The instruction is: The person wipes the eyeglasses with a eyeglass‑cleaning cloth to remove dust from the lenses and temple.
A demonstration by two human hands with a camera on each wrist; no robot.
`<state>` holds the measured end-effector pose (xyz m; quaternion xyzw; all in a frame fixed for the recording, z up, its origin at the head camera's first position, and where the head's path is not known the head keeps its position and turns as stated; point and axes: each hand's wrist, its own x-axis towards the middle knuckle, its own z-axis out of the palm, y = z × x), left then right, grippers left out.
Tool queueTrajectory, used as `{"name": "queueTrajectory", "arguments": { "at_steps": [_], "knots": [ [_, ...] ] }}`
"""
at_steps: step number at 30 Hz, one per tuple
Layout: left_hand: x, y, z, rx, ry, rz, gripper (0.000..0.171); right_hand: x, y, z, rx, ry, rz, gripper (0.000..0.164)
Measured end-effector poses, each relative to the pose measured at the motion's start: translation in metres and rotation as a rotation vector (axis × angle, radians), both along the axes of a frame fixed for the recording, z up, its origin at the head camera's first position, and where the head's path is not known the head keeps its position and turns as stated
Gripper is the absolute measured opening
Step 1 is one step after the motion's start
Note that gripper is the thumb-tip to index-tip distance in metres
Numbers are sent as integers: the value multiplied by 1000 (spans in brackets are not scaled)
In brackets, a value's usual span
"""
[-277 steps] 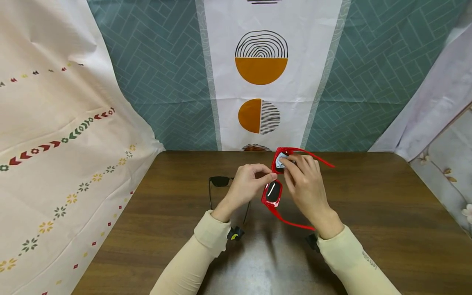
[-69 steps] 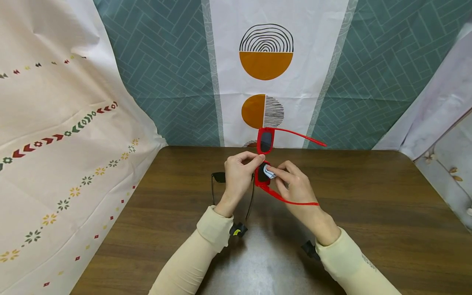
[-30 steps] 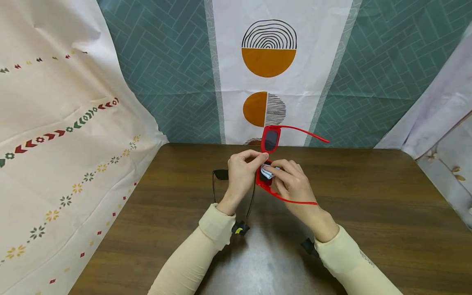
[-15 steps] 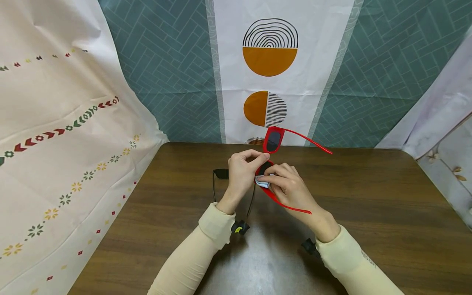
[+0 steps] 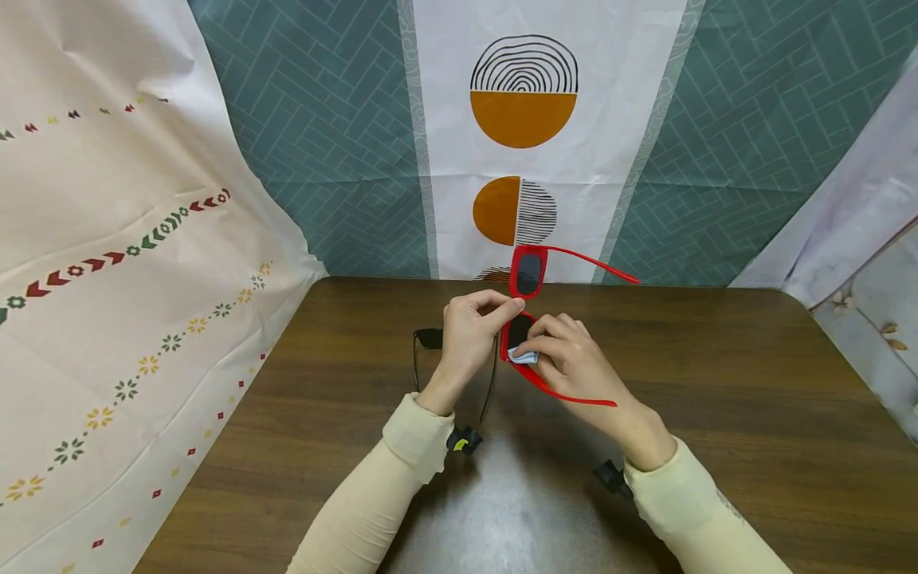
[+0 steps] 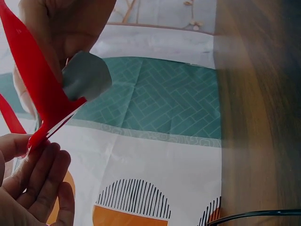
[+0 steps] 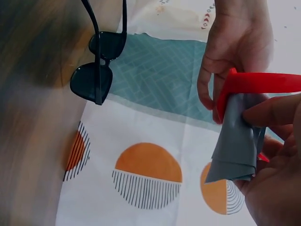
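A pair of red sunglasses is held up over the table, its temples spread toward the right. My left hand pinches the frame at the bridge between thumb and fingers. With my right hand I pinch a folded light-blue cleaning cloth and press it against the lower part of the nearer dark lens. In the right wrist view the cloth looks grey, and its loose folds hang below my fingers. The left wrist view shows the red temple crossing in front of my right hand.
Black sunglasses lie with temples unfolded on the wooden table, partly hidden behind my left hand. A green and white patterned cloth backdrop hangs at the table's far edge. A cream fabric drapes along the left side.
Over the earlier frames, the cloth passed from the farther lens to the nearer one. Since one second ago it has slid down that lens, the frame tilting briefly. My left hand keeps its hold.
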<state>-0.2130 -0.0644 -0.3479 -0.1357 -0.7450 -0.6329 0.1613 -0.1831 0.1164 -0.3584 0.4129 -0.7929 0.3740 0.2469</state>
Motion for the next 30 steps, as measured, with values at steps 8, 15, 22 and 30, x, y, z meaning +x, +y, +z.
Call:
{"name": "queueTrajectory", "arguments": {
  "at_steps": [8,15,22,30],
  "knots": [
    [0,-1,2,61,-9,-17,16,2,7,5,39,-5,-66,31],
    [-1,-3,3,86,-18,-28,17,0,13,9,51,29,-113,34],
    [-1,-2,4,99,-32,-44,18,-3,15,9,-111,44,-165,32],
    [0,-2,4,108,-31,-55,19,-3,8,6,-69,-35,-135,33]
  ]
}}
